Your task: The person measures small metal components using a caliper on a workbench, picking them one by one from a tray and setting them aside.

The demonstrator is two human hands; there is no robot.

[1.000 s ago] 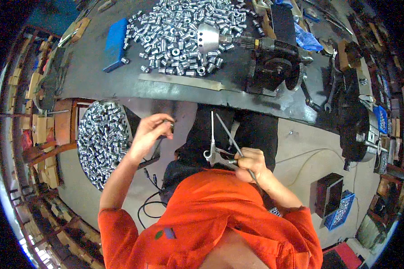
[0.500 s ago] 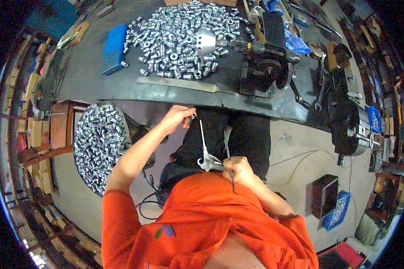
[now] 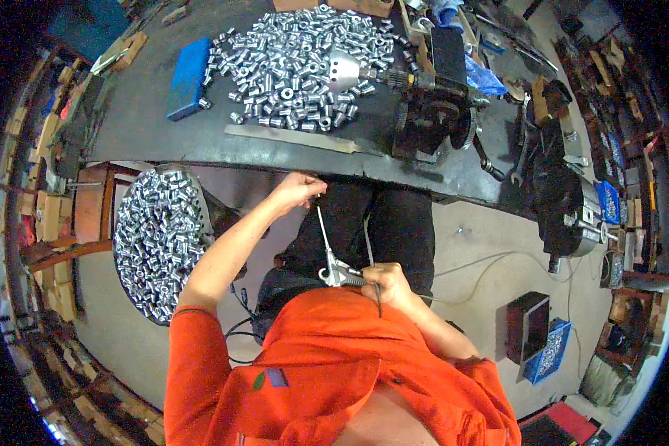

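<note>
My left hand (image 3: 297, 192) is in front of the bench edge, its fingers pinched round a small shiny metal sleeve (image 3: 319, 198) that is mostly hidden by them. From below, the long thin nozzle of an air blow gun (image 3: 332, 269) points up at the sleeve, its tip at or very near the part. My right hand (image 3: 388, 285) is wrapped round the blow gun's handle, close to my waist. Beyond them, a big heap of similar metal sleeves (image 3: 286, 74) lies on the dark bench (image 3: 156, 145). More sleeves (image 3: 156, 253) fill a round container to the left, below bench height.
A flat metal bar (image 3: 290, 138) lies near the bench edge. A geared hand-crank device with a chuck (image 3: 438, 119) stands on the right, beside a blue box-like block (image 3: 188, 79) at left. Lower right are a black bin (image 3: 528, 325) and blue crate (image 3: 548, 352).
The blow gun's nozzle has come up and left to the sleeve in my left hand; the two were apart before. My left fingers have drawn closer together. The whole view has shifted slightly.
</note>
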